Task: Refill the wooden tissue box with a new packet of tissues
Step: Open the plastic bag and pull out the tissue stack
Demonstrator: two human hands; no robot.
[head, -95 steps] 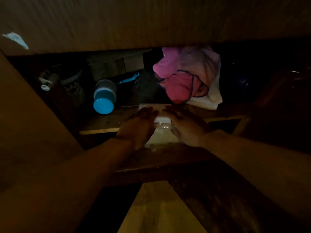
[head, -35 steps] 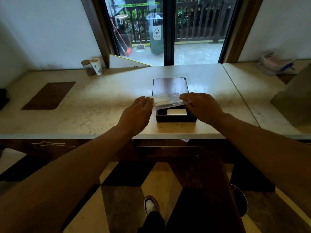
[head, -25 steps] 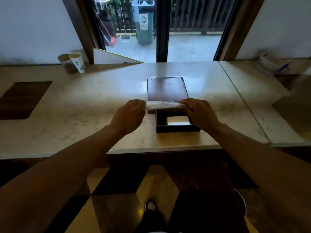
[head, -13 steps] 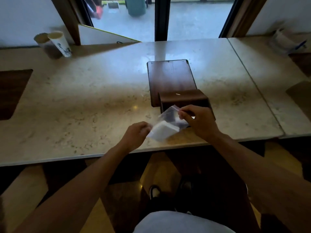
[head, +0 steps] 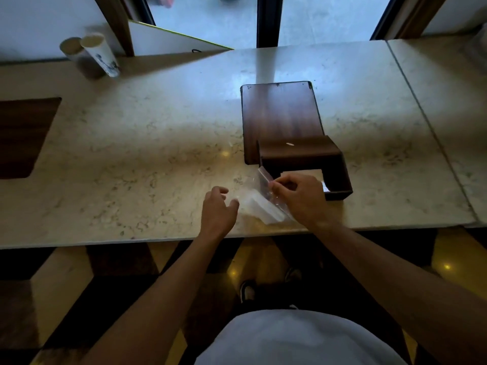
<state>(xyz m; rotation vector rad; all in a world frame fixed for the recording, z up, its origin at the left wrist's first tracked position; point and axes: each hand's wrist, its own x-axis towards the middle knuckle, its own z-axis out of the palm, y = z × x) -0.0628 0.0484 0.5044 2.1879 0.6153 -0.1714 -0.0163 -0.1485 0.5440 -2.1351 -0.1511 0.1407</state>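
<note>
The new tissue packet (head: 259, 210), white tissues in a clear plastic wrap, lies tilted over the counter's near edge between my hands. My right hand (head: 300, 197) pinches the wrap's loose upper flap. My left hand (head: 217, 209) grips the packet's left end with curled fingers. Just behind my right hand the dark wooden tissue box (head: 340, 169) stands open on the counter, with something white showing inside. Its flat wooden lid (head: 280, 111) lies behind it, touching the box's far side.
The marble counter (head: 158, 143) has a dark inset panel (head: 23, 135) at the left and a seam (head: 421, 101) at the right. Two paper cups (head: 98, 55) and a leaning white board (head: 168, 40) stand at the back by the window.
After lifting the packet from a dark cupboard and holding it over the box, I have pulled it down to the counter's near edge. My right hand now pinches the wrap's flap higher up.
</note>
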